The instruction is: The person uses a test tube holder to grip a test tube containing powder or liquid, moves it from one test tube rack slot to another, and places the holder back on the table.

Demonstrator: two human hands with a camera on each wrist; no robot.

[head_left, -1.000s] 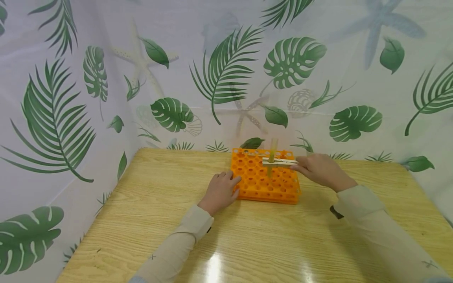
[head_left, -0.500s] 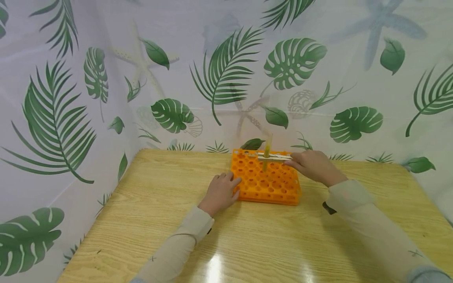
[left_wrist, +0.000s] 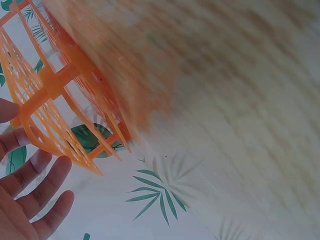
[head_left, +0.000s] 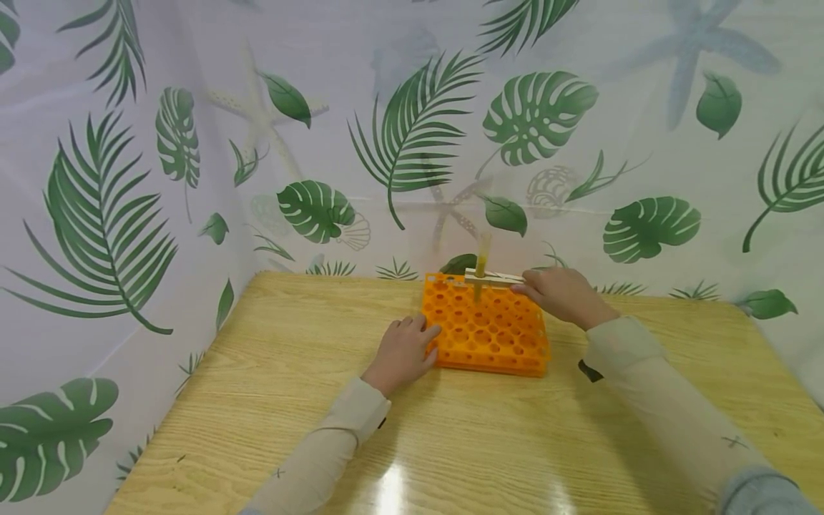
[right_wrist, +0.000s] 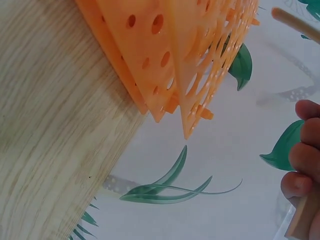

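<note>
In the head view my right hand (head_left: 561,292) grips the handle end of a wooden test tube clamp (head_left: 505,279). The clamp's far end holds a test tube (head_left: 481,266) with yellow liquid, nearly upright, its lower end overlapping the back rows of an orange test tube rack (head_left: 460,336). My left hand (head_left: 402,352) holds the rack's left front corner between thumb and fingers; the left wrist view shows the fingertips (left_wrist: 62,165) at the rack's end frame. The right wrist view catches curled fingers (right_wrist: 302,155) round the wooden handle, at the frame's right edge.
The rack stands near the back of a wood-grain table (head_left: 309,322). Behind it hangs a white cloth (head_left: 386,86) printed with green leaves and starfish. A dark strap (head_left: 589,370) hangs below the right cuff.
My right hand has moved left and away from me, carrying the clamp and test tube toward the rack's back rows. The left hand and rack stay in place.
</note>
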